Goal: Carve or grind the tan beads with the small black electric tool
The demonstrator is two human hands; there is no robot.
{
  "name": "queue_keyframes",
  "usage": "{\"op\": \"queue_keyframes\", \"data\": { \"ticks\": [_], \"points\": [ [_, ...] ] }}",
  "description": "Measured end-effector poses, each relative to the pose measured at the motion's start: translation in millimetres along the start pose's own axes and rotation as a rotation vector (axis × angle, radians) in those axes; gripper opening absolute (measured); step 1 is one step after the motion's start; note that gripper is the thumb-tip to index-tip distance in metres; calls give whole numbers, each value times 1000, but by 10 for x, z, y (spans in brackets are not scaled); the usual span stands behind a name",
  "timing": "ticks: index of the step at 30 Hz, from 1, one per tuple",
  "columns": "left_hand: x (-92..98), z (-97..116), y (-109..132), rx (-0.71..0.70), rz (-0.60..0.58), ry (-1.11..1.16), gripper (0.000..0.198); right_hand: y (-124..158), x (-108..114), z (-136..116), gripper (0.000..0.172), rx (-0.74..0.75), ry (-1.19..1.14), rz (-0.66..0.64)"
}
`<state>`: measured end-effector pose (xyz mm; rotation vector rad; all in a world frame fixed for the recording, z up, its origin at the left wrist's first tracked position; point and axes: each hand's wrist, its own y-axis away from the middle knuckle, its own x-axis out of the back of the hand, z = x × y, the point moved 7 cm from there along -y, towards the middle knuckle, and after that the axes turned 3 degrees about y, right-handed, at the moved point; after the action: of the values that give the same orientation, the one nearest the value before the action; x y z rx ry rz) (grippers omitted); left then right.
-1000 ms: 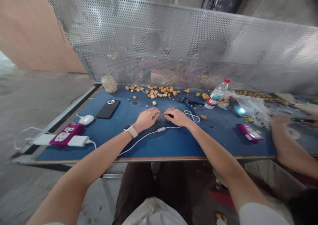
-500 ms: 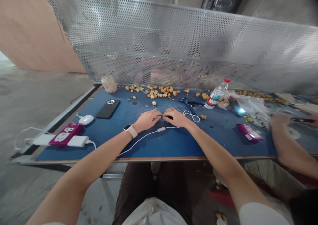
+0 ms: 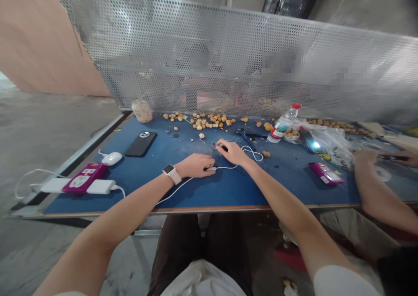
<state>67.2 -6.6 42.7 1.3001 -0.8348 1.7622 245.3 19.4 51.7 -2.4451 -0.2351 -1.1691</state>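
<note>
My left hand, wearing a white-strapped watch, is closed low over the table. Its fingertips are at the inline switch of a white cable. A small yellowish bit shows between the fingers, too hidden to name. A little farther back, my right hand is curled around a slim dark tool; its small tip points left, and most of it is hidden. The cable runs past that wrist into a loop on the right. One small round yellowish nut lies beyond my hands.
Several yellowish nuts lie along the perforated metal screen. Dark pliers and a bottle stand right of centre. A phone, a jar and a purple power strip sit left. A co-worker's hands work at right.
My hands were together at the middle with the tool between them. The left has moved down and toward me to the cable's switch; the right stays back with the tool.
</note>
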Motion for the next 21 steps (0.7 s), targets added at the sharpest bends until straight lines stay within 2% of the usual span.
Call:
{"op": "queue_keyframes", "data": {
  "ticks": [4,11,15,18,21],
  "points": [
    [-5,-64,-2,-12,38,73,34,1,-33,-9,22,4,-1,-19],
    [9,-126,12,-25,137,237,39,7,-27,-11,27,22,-29,-19],
    [15,-184,9,32,178,272,34,8,-28,17,27,11,-31,-11],
    [41,-333,1,116,289,315,20,2,-21,61,26,7,-30,15],
    [73,-516,-8,170,441,393,25,-4,-21,104,23,18,-18,30]
  ]
}}
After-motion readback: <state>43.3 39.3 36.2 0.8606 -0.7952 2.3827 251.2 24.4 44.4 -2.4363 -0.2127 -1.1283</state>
